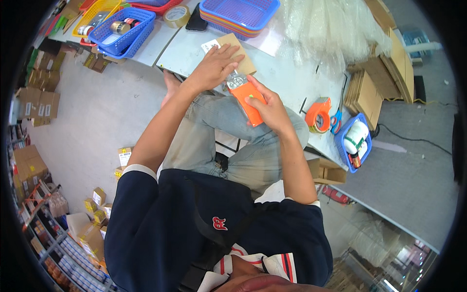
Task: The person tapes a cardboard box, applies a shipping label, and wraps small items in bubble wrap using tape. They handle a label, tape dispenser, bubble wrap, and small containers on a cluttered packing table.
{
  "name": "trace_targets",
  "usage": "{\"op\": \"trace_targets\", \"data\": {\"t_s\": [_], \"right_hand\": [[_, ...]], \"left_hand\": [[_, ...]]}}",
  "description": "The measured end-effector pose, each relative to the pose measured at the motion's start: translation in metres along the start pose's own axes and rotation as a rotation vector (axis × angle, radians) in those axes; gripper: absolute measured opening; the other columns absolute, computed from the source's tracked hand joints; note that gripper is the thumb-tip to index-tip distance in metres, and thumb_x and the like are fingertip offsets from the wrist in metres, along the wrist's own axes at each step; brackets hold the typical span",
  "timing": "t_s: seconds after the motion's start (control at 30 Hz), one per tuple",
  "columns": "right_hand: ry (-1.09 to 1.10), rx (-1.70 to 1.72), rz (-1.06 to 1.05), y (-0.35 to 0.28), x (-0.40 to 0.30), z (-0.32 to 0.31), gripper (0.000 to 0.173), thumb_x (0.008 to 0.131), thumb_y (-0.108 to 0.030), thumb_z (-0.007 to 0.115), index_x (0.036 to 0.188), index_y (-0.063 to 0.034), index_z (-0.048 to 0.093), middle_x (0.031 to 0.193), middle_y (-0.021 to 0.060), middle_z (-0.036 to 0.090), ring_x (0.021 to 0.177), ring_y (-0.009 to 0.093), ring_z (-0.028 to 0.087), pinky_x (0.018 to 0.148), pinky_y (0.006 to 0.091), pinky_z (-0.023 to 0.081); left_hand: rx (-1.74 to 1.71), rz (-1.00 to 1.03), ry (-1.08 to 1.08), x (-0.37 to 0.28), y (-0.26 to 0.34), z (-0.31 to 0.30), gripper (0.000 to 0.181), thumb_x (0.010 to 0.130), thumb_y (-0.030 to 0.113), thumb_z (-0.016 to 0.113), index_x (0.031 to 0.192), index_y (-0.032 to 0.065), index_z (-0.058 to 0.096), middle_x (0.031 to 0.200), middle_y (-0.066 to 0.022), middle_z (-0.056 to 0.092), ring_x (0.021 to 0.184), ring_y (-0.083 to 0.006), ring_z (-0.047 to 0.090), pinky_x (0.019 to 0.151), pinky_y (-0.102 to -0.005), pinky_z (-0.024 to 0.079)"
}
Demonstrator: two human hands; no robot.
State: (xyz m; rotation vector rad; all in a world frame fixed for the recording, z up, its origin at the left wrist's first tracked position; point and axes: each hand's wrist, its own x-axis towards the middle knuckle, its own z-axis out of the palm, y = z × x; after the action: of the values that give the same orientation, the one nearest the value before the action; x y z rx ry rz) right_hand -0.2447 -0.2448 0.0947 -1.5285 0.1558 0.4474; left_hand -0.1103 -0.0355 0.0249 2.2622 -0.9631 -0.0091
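Observation:
My left hand (218, 65) lies spread on a small brown cardboard box (245, 60) near the table's edge; a white label with writing shows on the box. In my right hand (268, 106) is a flat bright orange package (251, 106) with a clear, shiny plastic end (237, 81), held above my knee, thumb on its face. That plastic end is close to the fingers of my left hand and the box's lower edge; whether they touch, I cannot tell.
Stacked plastic baskets (240, 12), a tape roll (176, 16) and a black phone (196, 19) are at the back. Bubble wrap (321, 29) lies behind on the right. An orange tape dispenser (318, 116), blue-handled scissors (336, 122) and a blue basket of bottles (341, 144) stand at the right.

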Motion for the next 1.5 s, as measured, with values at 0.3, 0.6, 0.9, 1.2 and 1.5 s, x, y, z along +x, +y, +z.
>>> {"op": "trace_targets", "data": {"t_s": [0.3,0.6,0.9,1.2,1.5], "right_hand": [[0.025,-0.062,0.022,-0.002,-0.035,-0.012,0.064,0.094,-0.011,0.067,0.154,-0.0063,0.046,0.117,0.0067,0.069,0.085,0.009,0.065,0.075,0.0288,0.057],[0.005,0.016,0.199,0.000,-0.002,-0.022,0.056,0.097,-0.014,0.061,0.150,-0.0008,0.048,0.102,0.0105,0.070,0.058,0.016,0.065,0.047,0.0322,0.056],[0.055,0.261,0.424,-0.007,0.025,-0.042,0.029,0.101,-0.022,0.058,0.122,-0.0012,0.062,0.081,0.0113,0.067,0.049,0.018,0.059,0.042,0.0327,0.051],[0.441,-0.017,-0.052,-0.009,0.007,-0.084,0.047,0.092,-0.019,0.062,0.135,-0.0009,0.053,0.100,0.0197,0.069,0.065,0.025,0.068,0.057,0.0392,0.055],[0.569,-0.945,0.072,0.034,0.073,-0.089,0.055,0.085,-0.008,0.060,0.139,-0.0030,0.051,0.120,0.0280,0.066,0.115,0.039,0.065,0.092,0.0505,0.052]], "left_hand": [[0.057,0.013,-0.025,0.003,-0.002,0.000,0.047,0.110,0.035,0.036,0.150,0.0177,0.054,0.163,-0.0101,0.038,0.154,-0.0330,0.027,0.125,-0.0513,0.015],[0.162,0.084,-0.008,0.003,0.008,-0.004,0.078,0.083,0.051,0.072,0.150,0.0152,0.052,0.162,-0.0142,0.038,0.152,-0.0361,0.030,0.124,-0.0529,0.018],[0.288,-0.002,-0.025,0.005,0.030,0.005,0.086,0.071,0.032,0.078,0.147,0.0073,0.046,0.159,-0.0193,0.037,0.150,-0.0422,0.028,0.122,-0.0611,0.019],[0.399,-0.090,0.086,0.009,0.047,0.036,0.085,0.076,0.027,0.081,0.145,-0.0007,0.041,0.157,-0.0231,0.034,0.148,-0.0499,0.027,0.117,-0.0700,0.020],[0.041,-0.068,0.379,0.010,-0.012,-0.009,0.071,0.086,0.023,0.079,0.144,-0.0044,0.049,0.144,-0.0271,0.053,0.139,-0.0423,0.047,0.115,-0.0492,0.036]]}}
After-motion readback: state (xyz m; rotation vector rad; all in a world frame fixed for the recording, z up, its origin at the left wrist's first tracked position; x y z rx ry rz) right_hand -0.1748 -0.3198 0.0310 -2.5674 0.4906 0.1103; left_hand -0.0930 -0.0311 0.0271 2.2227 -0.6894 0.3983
